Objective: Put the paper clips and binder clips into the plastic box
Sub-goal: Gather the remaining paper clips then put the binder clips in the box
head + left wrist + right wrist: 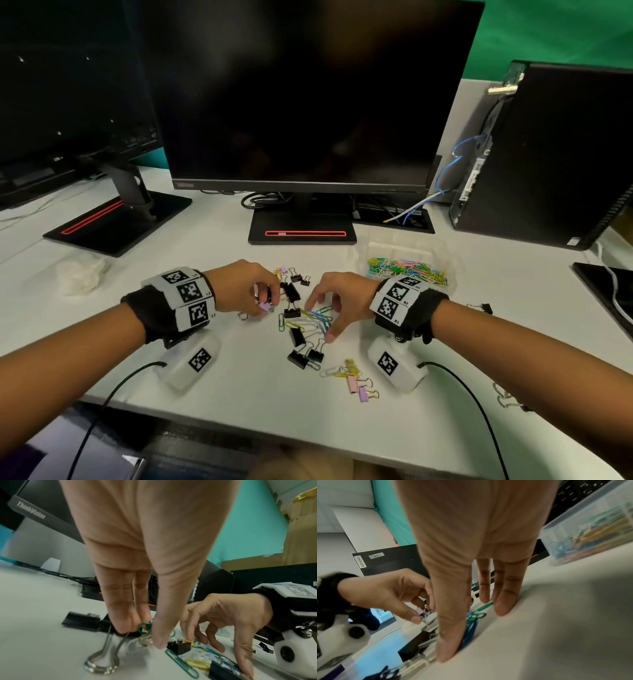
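Crumpled tissue lying far left. Left hand pinching a purple binder clip. Loose clips scattering mid-desk; right hand spreading straight fingers over them. Plastic box sitting right, behind.

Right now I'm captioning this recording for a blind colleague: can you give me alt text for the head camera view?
Two bare hands work over loose coloured paper clips and black binder clips on a white desk: the left hand pinches a small lilac binder clip, and the right hand spreads its fingers on the pile. A clear plastic box of paper clips sits behind, before a dark monitor.
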A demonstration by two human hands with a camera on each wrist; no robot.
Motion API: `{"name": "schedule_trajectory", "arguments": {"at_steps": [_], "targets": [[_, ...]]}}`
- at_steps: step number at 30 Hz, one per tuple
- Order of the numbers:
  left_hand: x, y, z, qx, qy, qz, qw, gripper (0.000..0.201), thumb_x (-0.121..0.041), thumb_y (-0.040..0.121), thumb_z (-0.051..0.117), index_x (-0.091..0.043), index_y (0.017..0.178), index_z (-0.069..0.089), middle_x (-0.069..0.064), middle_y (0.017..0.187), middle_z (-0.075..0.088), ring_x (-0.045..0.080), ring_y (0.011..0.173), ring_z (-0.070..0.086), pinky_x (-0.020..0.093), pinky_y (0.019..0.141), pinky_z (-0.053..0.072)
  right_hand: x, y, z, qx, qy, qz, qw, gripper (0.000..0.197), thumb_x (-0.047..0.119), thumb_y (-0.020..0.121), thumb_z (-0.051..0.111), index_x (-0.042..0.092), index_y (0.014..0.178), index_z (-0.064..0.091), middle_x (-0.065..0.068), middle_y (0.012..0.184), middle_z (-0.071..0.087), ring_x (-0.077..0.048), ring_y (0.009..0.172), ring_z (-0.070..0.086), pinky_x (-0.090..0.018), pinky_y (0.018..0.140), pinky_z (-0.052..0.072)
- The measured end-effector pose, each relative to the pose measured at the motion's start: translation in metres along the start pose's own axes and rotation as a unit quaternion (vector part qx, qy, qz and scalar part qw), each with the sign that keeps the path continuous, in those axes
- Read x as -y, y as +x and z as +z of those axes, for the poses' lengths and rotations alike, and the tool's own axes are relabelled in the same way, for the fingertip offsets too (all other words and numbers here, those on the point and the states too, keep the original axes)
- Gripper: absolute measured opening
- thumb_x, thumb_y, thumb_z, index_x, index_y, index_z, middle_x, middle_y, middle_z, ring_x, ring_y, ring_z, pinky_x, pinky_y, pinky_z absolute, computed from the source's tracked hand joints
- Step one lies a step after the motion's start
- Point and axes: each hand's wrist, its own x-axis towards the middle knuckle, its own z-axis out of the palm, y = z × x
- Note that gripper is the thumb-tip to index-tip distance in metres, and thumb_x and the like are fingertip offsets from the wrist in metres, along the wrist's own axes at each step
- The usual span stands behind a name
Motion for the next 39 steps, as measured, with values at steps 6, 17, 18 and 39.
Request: {"name": "schedule_trajectory", "arguments": {"at_steps": [6,17,18,39], "targets": [[-0.005,0.002,0.011,0.019,0.053,0.006,0.998,0.023,-0.011,0.077,0.066,-0.019,0.098,0.066,-0.007,0.084,0.057,0.000,0.066,0.046,0.013,0.065,0.038,0.005,0.000,0.002,-0.005,0.025,-0.002,1.000,0.034,0.022,0.068,0.081,0.016,0.099,0.070,-0.004,0.108,0.064,-0.010,0.073,0.053,-0.025,0.071,0.048],[-0.047,0.023,0.012,0.048,0.129,0.061,0.989,0.049,-0.023,0.082,0.068,-0.022,0.128,0.053,0.001,0.122,0.049,0.016,0.105,0.051,0.024,0.087,0.041,-0.002,-0.012,0.002,0.002,0.053,0.042,0.998,0.008,0.006,0.076,0.069,0.013,0.080,0.070,0.022,0.040,0.057,-0.004,0.050,0.058,-0.015,0.058,0.049],[-0.049,0.025,0.014,0.062,0.134,0.064,0.987,0.048,-0.023,0.083,0.068,-0.021,0.129,0.053,0.002,0.123,0.050,0.017,0.108,0.050,0.025,0.089,0.041,-0.004,-0.013,0.002,0.000,0.052,0.049,0.997,0.009,0.006,0.074,0.069,0.014,0.078,0.070,0.018,0.040,0.057,-0.005,0.049,0.059,-0.015,0.057,0.049],[-0.059,0.051,0.017,0.062,0.143,0.076,0.985,0.022,-0.013,0.086,0.060,-0.010,0.107,0.066,0.006,0.105,0.069,0.017,0.098,0.061,0.019,0.075,0.039,-0.033,-0.033,-0.018,-0.064,0.040,0.092,0.993,0.013,0.006,0.071,0.071,0.013,0.081,0.074,0.009,0.055,0.060,-0.005,0.053,0.056,-0.011,0.054,0.046]]}}
